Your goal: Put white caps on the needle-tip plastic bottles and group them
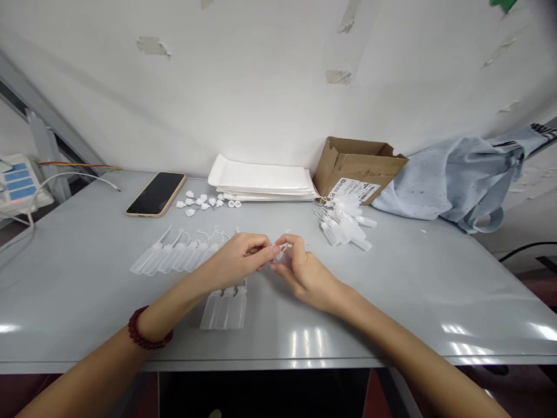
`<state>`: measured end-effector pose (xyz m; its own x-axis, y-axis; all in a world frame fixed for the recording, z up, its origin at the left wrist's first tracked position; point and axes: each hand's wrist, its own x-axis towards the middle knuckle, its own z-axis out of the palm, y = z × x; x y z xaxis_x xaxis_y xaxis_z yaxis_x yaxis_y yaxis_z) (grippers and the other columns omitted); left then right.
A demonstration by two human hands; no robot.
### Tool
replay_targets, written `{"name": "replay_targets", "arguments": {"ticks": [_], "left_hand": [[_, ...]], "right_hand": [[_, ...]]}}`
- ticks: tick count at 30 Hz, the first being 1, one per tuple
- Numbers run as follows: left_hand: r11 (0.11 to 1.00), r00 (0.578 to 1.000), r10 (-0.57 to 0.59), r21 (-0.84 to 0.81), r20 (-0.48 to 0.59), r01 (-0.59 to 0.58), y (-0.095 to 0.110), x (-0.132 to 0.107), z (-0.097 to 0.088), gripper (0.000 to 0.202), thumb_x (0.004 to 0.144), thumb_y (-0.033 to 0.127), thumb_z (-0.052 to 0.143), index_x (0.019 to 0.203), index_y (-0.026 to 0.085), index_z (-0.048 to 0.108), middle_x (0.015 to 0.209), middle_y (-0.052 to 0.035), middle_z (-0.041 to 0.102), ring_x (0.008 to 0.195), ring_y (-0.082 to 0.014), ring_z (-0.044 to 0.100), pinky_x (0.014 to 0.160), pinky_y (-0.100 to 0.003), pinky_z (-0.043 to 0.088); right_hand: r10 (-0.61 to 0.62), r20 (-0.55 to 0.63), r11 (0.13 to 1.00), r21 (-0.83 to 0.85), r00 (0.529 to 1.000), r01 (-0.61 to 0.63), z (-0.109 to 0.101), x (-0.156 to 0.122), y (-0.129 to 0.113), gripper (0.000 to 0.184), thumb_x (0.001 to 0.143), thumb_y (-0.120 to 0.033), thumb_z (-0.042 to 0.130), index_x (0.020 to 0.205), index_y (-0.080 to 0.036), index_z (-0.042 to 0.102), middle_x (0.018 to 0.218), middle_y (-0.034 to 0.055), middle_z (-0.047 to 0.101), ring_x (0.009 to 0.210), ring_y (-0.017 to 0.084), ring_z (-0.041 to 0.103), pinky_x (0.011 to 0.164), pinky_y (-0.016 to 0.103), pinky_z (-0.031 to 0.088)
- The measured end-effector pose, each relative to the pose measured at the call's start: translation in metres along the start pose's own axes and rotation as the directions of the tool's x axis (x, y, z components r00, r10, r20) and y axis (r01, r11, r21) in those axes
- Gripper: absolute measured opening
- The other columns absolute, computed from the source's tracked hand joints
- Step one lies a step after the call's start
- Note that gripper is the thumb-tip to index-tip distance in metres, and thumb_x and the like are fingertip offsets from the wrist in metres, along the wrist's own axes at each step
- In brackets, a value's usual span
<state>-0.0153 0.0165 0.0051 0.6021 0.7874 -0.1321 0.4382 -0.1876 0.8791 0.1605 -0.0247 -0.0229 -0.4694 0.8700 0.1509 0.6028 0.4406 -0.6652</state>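
My left hand [246, 255] and my right hand [307, 273] meet over the middle of the table, fingers closed round one small translucent plastic bottle [282, 256]. My left thumb and fingers pinch at its top end, while my right fingers curl round its body. Most of that bottle is hidden by the fingers. Left of my hands lies a row of similar bottles [172, 255] with thin cap straps, partly behind my left hand. Below my left wrist, 3 more bottles [224, 310] lie side by side.
Loose white caps [202, 202] lie near a phone [156, 194]. Behind my hands is a stack of white padded envelopes [265, 177]. A bottle pile [346, 223] lies before an open cardboard box [361, 168]. Light blue cloth [435, 180] rests at right; a white cable [73, 174] at left.
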Motion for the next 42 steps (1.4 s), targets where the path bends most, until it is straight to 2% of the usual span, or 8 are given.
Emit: {"name": "replay_targets", "arguments": {"ticks": [7,16,21,25,28,32,35,42], "left_hand": [[0.996,0.995,0.09,0.005,0.043,-0.09,0.001,-0.004,-0.006,0.031,0.09,0.039,0.048,0.072,0.016,0.06,0.059,0.0044,0.045,0.054,-0.0082,0.035,0.05,-0.022,0.027],[0.994,0.993,0.107,0.01,0.05,-0.108,0.003,-0.005,-0.007,0.027,0.089,0.037,0.05,0.079,0.018,0.066,0.055,0.0057,0.04,0.051,-0.0078,0.032,0.049,-0.022,0.026],[0.996,0.994,0.074,-0.035,-0.087,-0.077,0.0,-0.002,-0.011,0.031,0.089,0.041,0.048,0.075,0.018,0.064,0.065,0.0026,0.055,0.059,-0.0096,0.048,0.054,-0.021,0.037],[0.996,0.936,-0.055,-0.081,-0.348,0.029,-0.009,0.004,-0.027,0.025,0.083,0.039,0.054,0.077,0.017,0.064,0.066,0.0007,0.061,0.055,-0.0105,0.052,0.054,-0.022,0.042],[0.992,0.829,-0.127,-0.07,-0.545,0.106,-0.02,0.007,-0.044,0.022,0.078,0.037,0.058,0.076,0.016,0.065,0.065,-0.0002,0.062,0.055,-0.0121,0.054,0.052,-0.022,0.042],[0.963,0.681,-0.058,0.14,-0.73,0.232,-0.036,0.009,-0.066,0.022,0.077,0.035,0.054,0.073,0.017,0.066,0.066,-0.0023,0.065,0.062,-0.0165,0.06,0.062,-0.026,0.046],[0.852,0.636,0.043,0.361,-0.77,0.38,-0.044,0.007,-0.079,0.025,0.079,0.034,0.049,0.077,0.017,0.067,0.076,-0.0057,0.07,0.074,-0.0207,0.064,0.074,-0.029,0.046],[0.679,0.766,-0.013,0.557,-0.643,0.478,-0.055,-0.003,-0.098,0.035,0.084,0.029,0.042,0.102,0.01,0.064,0.1,-0.0142,0.067,0.098,-0.0329,0.06,0.089,-0.042,0.042]], "right_hand": [[0.071,0.079,0.896,0.433,0.994,-0.099,-0.012,0.0,-0.011,0.024,0.093,-0.026,0.044,0.108,-0.023,0.025,0.077,-0.0029,0.056,0.066,0.011,0.048,0.063,0.025,0.038],[0.149,0.229,0.669,0.693,0.962,-0.269,-0.015,0.0,-0.005,0.031,0.09,-0.038,0.052,0.108,-0.027,0.03,0.067,-0.0093,0.039,0.052,0.006,0.028,0.05,0.02,0.026],[0.166,0.187,0.629,0.736,0.968,-0.25,-0.022,0.004,0.002,0.037,0.085,-0.041,0.058,0.106,-0.027,0.032,0.063,-0.0108,0.038,0.049,0.006,0.027,0.047,0.019,0.024],[0.275,-0.084,0.815,0.549,0.958,-0.186,-0.04,0.008,0.022,0.033,0.084,-0.045,0.058,0.101,-0.025,0.039,0.058,-0.0105,0.037,0.048,0.008,0.03,0.047,0.02,0.024],[0.323,-0.37,0.942,0.22,0.871,-0.255,-0.057,0.009,0.045,0.029,0.086,-0.051,0.05,0.09,-0.022,0.046,0.055,-0.0073,0.042,0.049,0.01,0.034,0.049,0.022,0.026],[0.26,-0.629,0.909,-0.098,0.733,-0.406,-0.077,0.009,0.069,0.033,0.088,-0.051,0.043,0.078,-0.02,0.048,0.049,-0.005,0.042,0.048,0.013,0.038,0.051,0.025,0.028],[0.19,-0.682,0.847,-0.251,0.706,-0.47,-0.085,0.006,0.077,0.031,0.089,-0.049,0.041,0.084,-0.019,0.051,0.052,-0.0026,0.047,0.049,0.016,0.043,0.052,0.026,0.029],[0.093,-0.696,0.707,-0.457,0.712,-0.54,-0.088,0.005,0.082,0.035,0.092,-0.039,0.036,0.102,-0.012,0.056,0.088,0.0145,0.065,0.076,0.026,0.058,0.061,0.031,0.037]]}}
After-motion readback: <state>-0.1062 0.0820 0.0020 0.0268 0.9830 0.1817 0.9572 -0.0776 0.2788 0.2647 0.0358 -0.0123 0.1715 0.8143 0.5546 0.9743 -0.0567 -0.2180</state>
